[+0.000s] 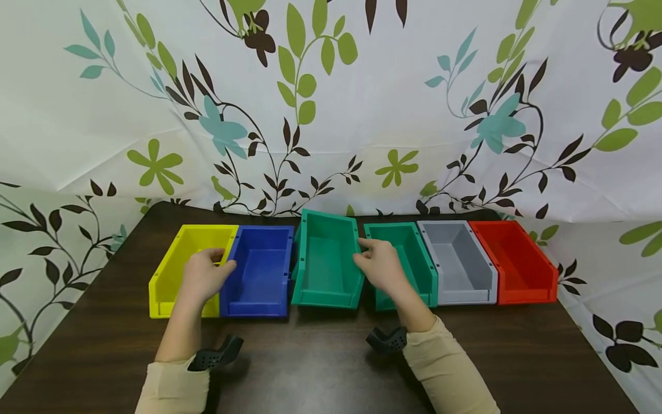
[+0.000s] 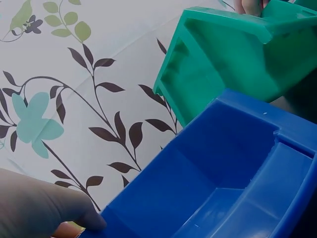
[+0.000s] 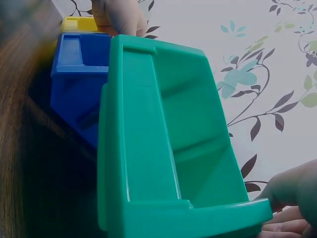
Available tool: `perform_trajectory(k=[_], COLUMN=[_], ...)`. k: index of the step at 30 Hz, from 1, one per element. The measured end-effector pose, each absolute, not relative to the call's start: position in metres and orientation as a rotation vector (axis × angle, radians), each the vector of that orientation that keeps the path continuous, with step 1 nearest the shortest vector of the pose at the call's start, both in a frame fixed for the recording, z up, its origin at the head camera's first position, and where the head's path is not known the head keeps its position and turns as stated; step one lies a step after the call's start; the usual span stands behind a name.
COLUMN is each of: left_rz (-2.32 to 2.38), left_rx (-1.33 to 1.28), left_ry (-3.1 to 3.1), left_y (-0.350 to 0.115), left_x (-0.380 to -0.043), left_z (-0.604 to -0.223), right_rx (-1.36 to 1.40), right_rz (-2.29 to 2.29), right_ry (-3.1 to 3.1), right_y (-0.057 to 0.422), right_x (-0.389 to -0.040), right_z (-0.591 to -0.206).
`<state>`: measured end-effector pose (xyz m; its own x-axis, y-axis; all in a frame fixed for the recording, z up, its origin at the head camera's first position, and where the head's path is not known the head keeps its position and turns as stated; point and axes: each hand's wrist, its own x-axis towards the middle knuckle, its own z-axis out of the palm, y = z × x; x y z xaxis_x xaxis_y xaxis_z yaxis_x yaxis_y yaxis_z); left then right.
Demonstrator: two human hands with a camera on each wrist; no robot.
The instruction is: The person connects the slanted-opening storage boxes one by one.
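Two open-front storage bins lie between the hands. With thumb and fingers, my left hand (image 1: 204, 276) pinches the left wall of the blue bin (image 1: 261, 270). In the left wrist view, that thumb presses on the rim of the blue bin (image 2: 198, 183). My right hand (image 1: 383, 264) grips the right rim of a green bin (image 1: 328, 261), which stands tilted and higher than its neighbours. Below that rim in the right wrist view, fingers of the right hand (image 3: 294, 201) curl under the green bin (image 3: 148, 124). Both held bins look empty inside.
Left of the blue bin is a yellow bin (image 1: 173, 276). A second green bin (image 1: 408, 259), a grey bin (image 1: 457, 264) and a red bin (image 1: 517, 264) stand side by side to the right. Behind the dark wooden table (image 1: 305, 356) hangs a leaf-patterned cloth (image 1: 351, 138).
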<state>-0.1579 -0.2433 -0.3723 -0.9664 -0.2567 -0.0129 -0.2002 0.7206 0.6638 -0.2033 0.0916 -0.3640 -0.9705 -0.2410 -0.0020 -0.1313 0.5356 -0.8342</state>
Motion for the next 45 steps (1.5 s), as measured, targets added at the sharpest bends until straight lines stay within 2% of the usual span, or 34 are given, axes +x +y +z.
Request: perform_trajectory(k=[27,40,45], left_rz=[-1.087,-1.104,-1.109], left_rx=[0.3,0.339,0.343], left_ry=[-2.897,-2.887,-2.876], left_y=[-0.232,-0.23,-0.228], left_x=[-0.162,-0.16,-0.16], left_z=[-0.364,-0.37,-0.373], right_rx=[-0.29,-0.423,-0.473], right_rz=[-1.384,-1.042,-0.758], right_ry=[2.812,3.102,3.307], right_y=[0.094,0.047,0.038], right_x=[-0.196,-0.174,-0.172], right_z=[-0.353,-0.367,-0.37])
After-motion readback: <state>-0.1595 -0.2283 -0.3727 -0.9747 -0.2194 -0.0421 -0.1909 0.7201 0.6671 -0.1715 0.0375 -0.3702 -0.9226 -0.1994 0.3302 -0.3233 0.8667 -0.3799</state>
